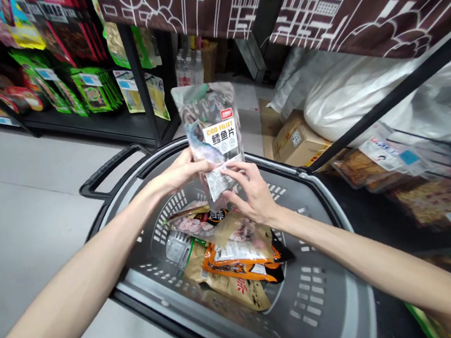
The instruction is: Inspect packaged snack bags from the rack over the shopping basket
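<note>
Upright above the basket is a clear and grey bag of cod fillet (224, 101), with a fish picture and a white printed label on its lower front. My left hand (183, 171) grips its lower left edge, the thumb in front and the other fingers mostly hidden behind. Against the lower right of the bag, my right hand (255, 195) touches the label with its fingertips, thumb and fingers apart. Beneath both hands, a grey shopping basket (305, 301) with slotted walls holds several snack packets (235, 252), some orange-edged and one tan.
A black handle (107, 171) sticks out at the basket's left. Shelves with green snack packs (94, 89) stand at the back left. Cardboard box (301, 136) and white sacks (340, 101) lie behind, under a brown printed cloth (353, 2). Hanging packets (375, 160) line the right.
</note>
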A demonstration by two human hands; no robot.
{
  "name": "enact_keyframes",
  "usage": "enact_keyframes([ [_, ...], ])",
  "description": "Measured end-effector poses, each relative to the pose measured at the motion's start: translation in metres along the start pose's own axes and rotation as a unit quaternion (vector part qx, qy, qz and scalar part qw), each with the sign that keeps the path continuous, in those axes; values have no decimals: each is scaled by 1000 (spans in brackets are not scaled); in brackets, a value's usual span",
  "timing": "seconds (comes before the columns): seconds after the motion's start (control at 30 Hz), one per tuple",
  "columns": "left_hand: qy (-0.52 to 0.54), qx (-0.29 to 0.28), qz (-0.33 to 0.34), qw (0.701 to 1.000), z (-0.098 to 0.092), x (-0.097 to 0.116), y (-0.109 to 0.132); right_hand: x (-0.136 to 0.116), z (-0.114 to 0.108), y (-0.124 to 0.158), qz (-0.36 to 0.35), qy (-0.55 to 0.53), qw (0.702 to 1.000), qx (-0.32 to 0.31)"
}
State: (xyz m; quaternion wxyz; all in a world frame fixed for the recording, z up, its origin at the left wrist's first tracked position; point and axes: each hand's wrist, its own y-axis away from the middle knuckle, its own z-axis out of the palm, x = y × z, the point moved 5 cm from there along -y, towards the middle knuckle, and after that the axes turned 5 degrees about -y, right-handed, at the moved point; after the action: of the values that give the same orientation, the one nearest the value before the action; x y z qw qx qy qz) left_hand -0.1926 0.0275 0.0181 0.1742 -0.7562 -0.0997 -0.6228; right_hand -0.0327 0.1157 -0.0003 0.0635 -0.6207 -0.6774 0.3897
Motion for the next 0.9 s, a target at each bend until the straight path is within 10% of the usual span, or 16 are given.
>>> enact_keyframes([
  [0.17,-49,67,1,997,-3,-8,-6,0,-5,-6,4,-44,998,38],
  [0.4,-42,39,-20,998,3,-3,-3,45,-29,-2,196,-124,940,250],
  [0.9,18,-22,-37,999,6,-12,-5,44,-13,1,234,-216,933,166],
])
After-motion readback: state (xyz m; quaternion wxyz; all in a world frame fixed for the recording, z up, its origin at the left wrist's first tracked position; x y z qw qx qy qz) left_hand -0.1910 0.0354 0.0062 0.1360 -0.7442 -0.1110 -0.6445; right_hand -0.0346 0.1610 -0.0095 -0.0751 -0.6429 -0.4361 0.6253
